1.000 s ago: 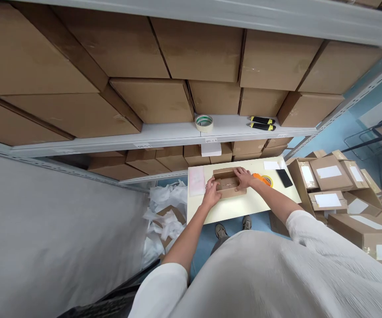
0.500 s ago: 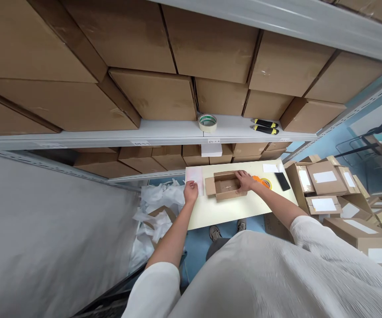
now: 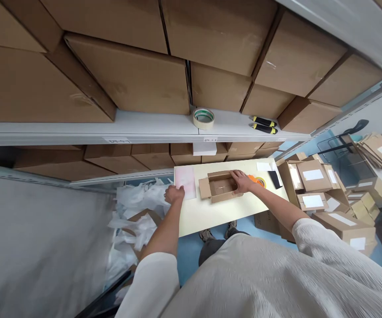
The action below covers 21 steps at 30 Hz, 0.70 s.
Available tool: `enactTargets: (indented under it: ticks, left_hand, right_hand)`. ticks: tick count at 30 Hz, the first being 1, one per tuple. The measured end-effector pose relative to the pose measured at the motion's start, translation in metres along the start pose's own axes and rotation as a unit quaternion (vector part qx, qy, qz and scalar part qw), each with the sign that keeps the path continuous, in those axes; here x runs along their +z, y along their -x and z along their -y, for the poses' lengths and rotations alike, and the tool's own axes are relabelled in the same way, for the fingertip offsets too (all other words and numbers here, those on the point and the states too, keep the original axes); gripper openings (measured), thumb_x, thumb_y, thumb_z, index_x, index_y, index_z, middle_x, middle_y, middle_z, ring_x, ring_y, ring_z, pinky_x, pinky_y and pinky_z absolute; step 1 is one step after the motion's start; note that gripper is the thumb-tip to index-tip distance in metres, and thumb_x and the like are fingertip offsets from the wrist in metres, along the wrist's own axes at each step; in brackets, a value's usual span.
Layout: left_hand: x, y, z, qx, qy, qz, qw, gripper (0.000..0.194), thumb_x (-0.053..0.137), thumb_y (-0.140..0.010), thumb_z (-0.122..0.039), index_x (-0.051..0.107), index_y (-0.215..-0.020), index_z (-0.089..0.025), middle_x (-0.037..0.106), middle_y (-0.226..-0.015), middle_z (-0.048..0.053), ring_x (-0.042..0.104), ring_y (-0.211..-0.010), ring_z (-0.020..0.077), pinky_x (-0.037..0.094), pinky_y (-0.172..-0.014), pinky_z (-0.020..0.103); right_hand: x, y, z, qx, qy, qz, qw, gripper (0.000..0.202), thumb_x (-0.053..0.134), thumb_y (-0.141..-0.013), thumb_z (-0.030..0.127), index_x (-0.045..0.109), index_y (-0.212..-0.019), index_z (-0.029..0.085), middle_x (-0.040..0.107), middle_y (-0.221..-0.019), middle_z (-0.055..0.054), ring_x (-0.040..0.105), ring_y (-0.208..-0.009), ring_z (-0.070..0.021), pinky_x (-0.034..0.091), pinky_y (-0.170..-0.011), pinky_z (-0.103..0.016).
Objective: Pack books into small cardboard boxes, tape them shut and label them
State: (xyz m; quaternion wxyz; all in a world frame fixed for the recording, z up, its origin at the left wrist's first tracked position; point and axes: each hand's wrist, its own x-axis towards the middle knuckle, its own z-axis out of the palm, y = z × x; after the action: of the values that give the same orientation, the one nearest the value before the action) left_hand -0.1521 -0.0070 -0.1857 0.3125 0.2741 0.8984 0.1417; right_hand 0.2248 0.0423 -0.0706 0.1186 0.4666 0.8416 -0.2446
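Note:
A small open cardboard box sits on the pale yellow tabletop, its left flap folded outward and its inside bare. My right hand grips the box's right end, with the thumb on the near wall. At the table's left edge, my left hand is closed with curled fingers, beside a pinkish-white sheet. Whatever its fingers hold is hidden. Just past my right hand lies an orange tape dispenser with yellow tape, partly covered by that hand.
A black phone and a white paper lie at the table's right. Cartons fill the shelf, which also holds a tape roll and two cutters. White wrapping heaps at left; labelled boxes stand at right.
My left hand has shifted from the sheet's near edge to the table's left edge, uncovering more of the sheet. My right hand stays on the box. The view has turned slightly.

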Motion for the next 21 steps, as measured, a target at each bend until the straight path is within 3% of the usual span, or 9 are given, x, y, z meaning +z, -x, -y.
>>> enactTargets:
  ticks: [4,9,13,17,21]
  left_hand:
    - [0.006,0.003,-0.005,-0.017,-0.021,-0.018,0.999,0.047,0.074,-0.087,-0.042,0.063,-0.127,-0.021,0.064,-0.144,0.022,0.057,-0.139,0.0421,0.044,-0.112,0.058]
    - [0.004,-0.001,-0.011,-0.01,-0.064,0.025,0.998,0.034,0.068,-0.09,-0.041,0.068,-0.117,-0.021,0.063,-0.143,0.021,0.055,-0.139,0.0421,0.041,-0.111,0.058]
    - [0.004,-0.002,-0.013,-0.019,-0.041,0.013,0.999,0.034,0.071,-0.084,-0.037,0.069,-0.115,-0.023,0.063,-0.143,0.021,0.054,-0.139,0.0443,0.043,-0.109,0.059]
    - [0.001,0.0,-0.012,-0.01,0.023,0.026,0.999,0.032,0.077,-0.076,-0.029,0.068,-0.106,-0.024,0.075,-0.119,0.018,0.062,-0.13,0.0462,0.044,-0.107,0.065]
    - [-0.017,0.003,-0.006,0.014,0.077,0.036,0.996,0.021,0.08,-0.076,-0.03,0.066,-0.092,-0.025,0.078,-0.103,0.013,0.07,-0.117,0.0444,0.047,-0.105,0.068]
  right_hand:
    - [-0.001,0.001,0.002,0.001,0.003,-0.006,1.0,0.143,0.099,-0.067,0.051,0.012,-0.178,0.025,0.027,-0.175,-0.022,0.022,-0.162,-0.044,0.031,-0.13,-0.06]
    - [-0.003,0.004,0.006,0.003,-0.004,-0.005,1.0,0.141,0.098,-0.069,0.051,0.012,-0.178,0.026,0.027,-0.175,-0.021,0.021,-0.163,-0.0425,0.03,-0.13,-0.06]
    - [-0.006,0.005,0.01,0.014,-0.004,0.0,1.0,0.14,0.098,-0.069,0.049,0.013,-0.178,0.024,0.026,-0.176,-0.022,0.02,-0.163,-0.0422,0.029,-0.13,-0.06]
    - [-0.009,0.005,0.012,0.019,-0.006,0.009,1.0,0.137,0.097,-0.07,0.048,0.015,-0.177,0.025,0.028,-0.176,-0.021,0.021,-0.163,-0.0419,0.029,-0.13,-0.059]
    - [-0.009,0.004,0.013,0.027,-0.008,0.01,1.0,0.135,0.097,-0.07,0.048,0.017,-0.177,0.026,0.027,-0.176,-0.02,0.022,-0.162,-0.0423,0.03,-0.13,-0.06]
